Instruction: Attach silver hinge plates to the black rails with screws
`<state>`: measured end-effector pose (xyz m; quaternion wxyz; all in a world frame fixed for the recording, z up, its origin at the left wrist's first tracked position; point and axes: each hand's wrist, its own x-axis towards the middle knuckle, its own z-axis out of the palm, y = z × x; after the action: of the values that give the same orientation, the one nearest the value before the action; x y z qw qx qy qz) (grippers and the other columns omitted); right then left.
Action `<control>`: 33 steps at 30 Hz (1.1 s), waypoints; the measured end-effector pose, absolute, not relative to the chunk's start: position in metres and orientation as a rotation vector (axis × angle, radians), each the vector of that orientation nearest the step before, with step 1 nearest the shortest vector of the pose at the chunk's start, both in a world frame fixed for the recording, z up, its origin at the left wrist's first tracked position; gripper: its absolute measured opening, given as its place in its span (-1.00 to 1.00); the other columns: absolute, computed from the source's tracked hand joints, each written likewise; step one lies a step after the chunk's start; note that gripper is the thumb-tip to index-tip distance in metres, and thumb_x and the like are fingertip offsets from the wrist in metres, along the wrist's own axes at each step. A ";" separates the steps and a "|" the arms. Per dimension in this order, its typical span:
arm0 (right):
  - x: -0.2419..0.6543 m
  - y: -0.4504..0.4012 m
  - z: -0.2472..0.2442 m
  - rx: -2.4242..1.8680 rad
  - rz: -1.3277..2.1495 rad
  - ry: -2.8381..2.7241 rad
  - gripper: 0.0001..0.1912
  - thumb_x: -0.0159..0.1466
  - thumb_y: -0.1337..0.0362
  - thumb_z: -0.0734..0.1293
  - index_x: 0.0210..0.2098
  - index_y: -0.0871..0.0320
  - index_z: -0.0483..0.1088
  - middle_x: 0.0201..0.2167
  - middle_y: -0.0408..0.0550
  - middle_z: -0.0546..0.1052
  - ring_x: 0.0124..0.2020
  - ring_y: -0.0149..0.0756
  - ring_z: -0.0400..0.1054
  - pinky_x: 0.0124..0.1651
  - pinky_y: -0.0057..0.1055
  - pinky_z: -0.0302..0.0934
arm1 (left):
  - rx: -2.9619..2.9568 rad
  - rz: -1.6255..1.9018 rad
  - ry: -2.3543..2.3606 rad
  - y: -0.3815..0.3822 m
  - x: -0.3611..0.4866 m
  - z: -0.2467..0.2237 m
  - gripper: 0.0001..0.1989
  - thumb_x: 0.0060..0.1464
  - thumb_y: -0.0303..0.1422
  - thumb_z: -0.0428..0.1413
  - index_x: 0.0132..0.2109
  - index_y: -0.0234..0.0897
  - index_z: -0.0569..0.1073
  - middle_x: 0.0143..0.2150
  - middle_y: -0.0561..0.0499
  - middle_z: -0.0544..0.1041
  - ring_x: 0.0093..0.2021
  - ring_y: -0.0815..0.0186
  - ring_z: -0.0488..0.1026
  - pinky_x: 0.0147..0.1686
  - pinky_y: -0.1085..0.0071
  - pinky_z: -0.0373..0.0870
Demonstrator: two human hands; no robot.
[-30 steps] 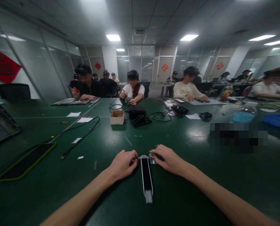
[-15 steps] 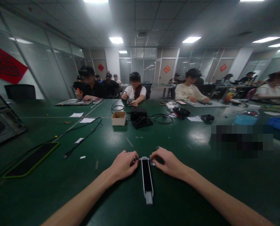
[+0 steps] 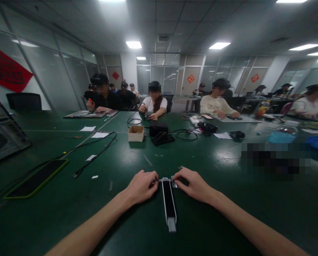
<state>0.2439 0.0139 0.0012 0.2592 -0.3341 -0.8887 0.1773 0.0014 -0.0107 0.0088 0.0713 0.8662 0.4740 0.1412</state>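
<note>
A narrow black device with a white frame (image 3: 169,201) lies lengthwise on the green table, with a grey end piece toward me. At its far left corner, my left hand (image 3: 142,185) has its fingers closed round something small that is mostly hidden. My right hand (image 3: 193,183) pinches a small silvery piece (image 3: 175,182) at the far right corner. A small metal ring-like item (image 3: 180,167) shows just beyond my right fingers.
Ahead stand an open cardboard box (image 3: 136,134) and a black device (image 3: 159,131) among cables. On the left lie a green-edged phone (image 3: 37,179) and a black cable (image 3: 94,156). A computer case (image 3: 5,129) stands far left. Several people sit across the table.
The whole view has shifted slightly. Both hands stay by the far end of the device, with their grips looking much the same.
</note>
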 end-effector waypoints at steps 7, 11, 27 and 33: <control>0.244 0.015 0.003 -0.921 0.523 -2.417 -0.88 0.31 0.33 0.22 -0.21 0.16 0.40 -0.28 -0.05 0.48 -0.25 -0.30 0.35 -0.18 -0.33 0.26 | 2.599 0.420 1.411 -0.009 0.002 0.008 -0.90 0.18 -0.40 -0.03 -0.19 -0.28 0.36 -0.44 0.08 0.47 -0.46 0.31 0.39 -0.28 0.35 0.22; 0.246 0.016 0.003 -0.970 0.605 -2.376 -0.88 0.31 0.33 0.24 -0.21 0.15 0.40 -0.27 -0.07 0.48 -0.26 -0.30 0.35 -0.19 -0.34 0.27 | 2.608 0.454 1.376 -0.008 0.001 0.003 -0.91 0.17 -0.41 -0.03 -0.19 -0.27 0.35 -0.45 0.09 0.47 -0.45 0.30 0.40 -0.28 0.36 0.21; 0.237 0.012 0.000 -1.075 0.740 -2.251 -0.86 0.30 0.30 0.25 -0.20 0.13 0.43 -0.25 -0.10 0.50 -0.24 -0.31 0.38 -0.20 -0.36 0.28 | 2.611 0.417 1.406 -0.008 0.002 0.005 -0.91 0.18 -0.43 -0.04 -0.21 -0.27 0.35 -0.45 0.08 0.46 -0.48 0.32 0.38 -0.29 0.37 0.23; 0.251 0.025 -0.002 -1.024 0.436 -2.298 -0.85 0.31 0.27 0.24 -0.19 0.13 0.42 -0.23 -0.04 0.50 -0.19 -0.25 0.36 -0.11 -0.27 0.27 | 2.613 0.436 1.428 -0.007 0.003 0.003 -0.89 0.18 -0.40 -0.04 -0.19 -0.27 0.37 -0.43 0.06 0.49 -0.44 0.31 0.41 -0.26 0.35 0.24</control>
<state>0.2513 0.0253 -0.0020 0.2900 -0.3839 -0.8613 0.1633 0.0026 -0.0073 0.0034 0.0662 0.8664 0.4734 0.1446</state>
